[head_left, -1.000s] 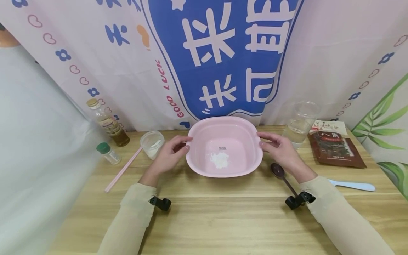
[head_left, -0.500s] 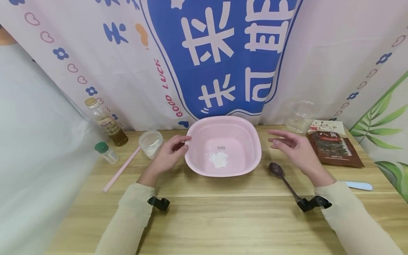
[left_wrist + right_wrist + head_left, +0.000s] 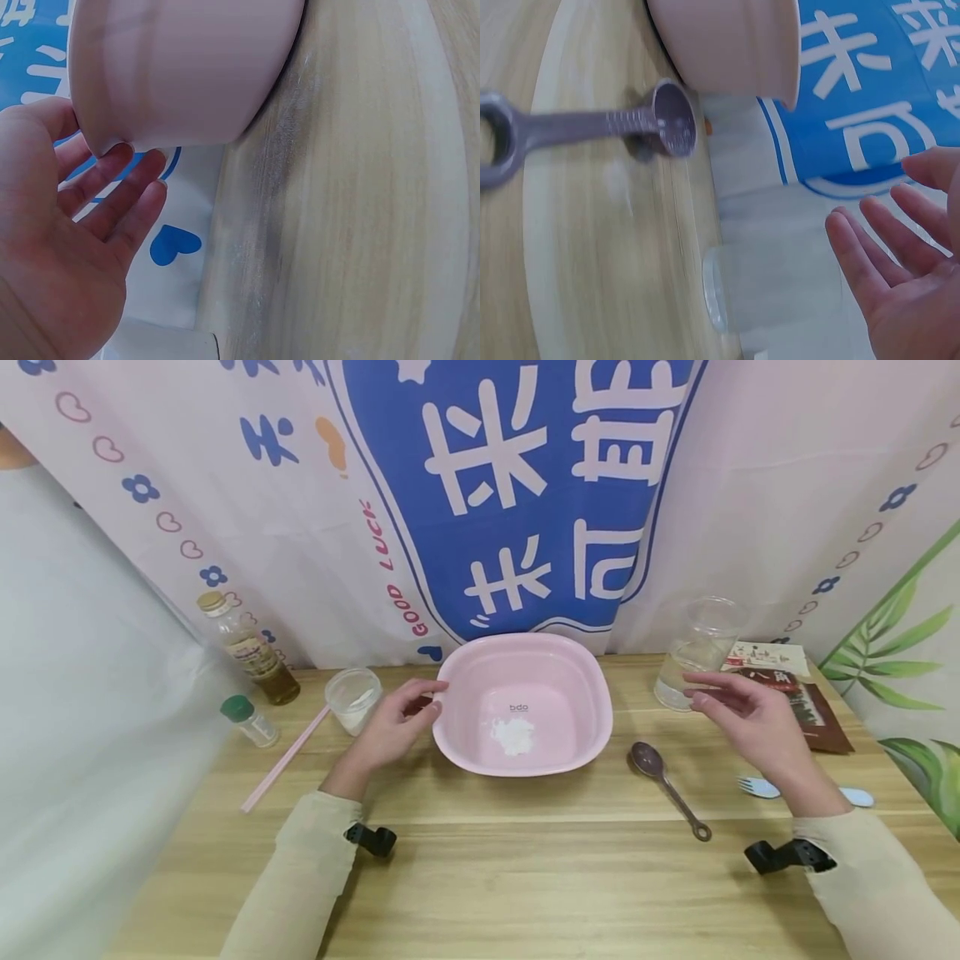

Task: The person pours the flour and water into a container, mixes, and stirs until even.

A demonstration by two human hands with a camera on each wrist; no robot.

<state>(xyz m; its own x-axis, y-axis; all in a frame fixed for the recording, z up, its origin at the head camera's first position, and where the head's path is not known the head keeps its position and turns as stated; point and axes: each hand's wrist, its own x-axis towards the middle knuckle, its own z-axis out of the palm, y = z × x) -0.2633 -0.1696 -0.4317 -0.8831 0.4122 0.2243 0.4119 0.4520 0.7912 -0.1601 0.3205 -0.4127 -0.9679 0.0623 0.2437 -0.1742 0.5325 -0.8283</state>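
A pink basin (image 3: 566, 727) stands mid-table against the backdrop, with a patch of white powder (image 3: 513, 737) on its bottom. My left hand (image 3: 390, 727) holds the basin's left rim, thumb and fingertips around the handle edge in the left wrist view. Over on the right, my right hand (image 3: 757, 722) is held with fingers extended and nothing in them, just beside a clear glass of water (image 3: 675, 681). In the right wrist view its fingers (image 3: 855, 259) overlap the glass. A dark brown measuring spoon (image 3: 671, 789) lies between the basin and this hand.
At left are an oil bottle (image 3: 258, 660), a green-capped shaker (image 3: 251, 722), pink chopsticks (image 3: 285, 760) and a clear cup of white powder (image 3: 352, 697). At right, a brown packet (image 3: 825, 718) and a light-blue fork (image 3: 757, 787) sit partly behind my right hand.
My right hand has let go of the basin's right rim and moved right to the glass, uncovering the spoon's handle. My left hand stays at the left rim.
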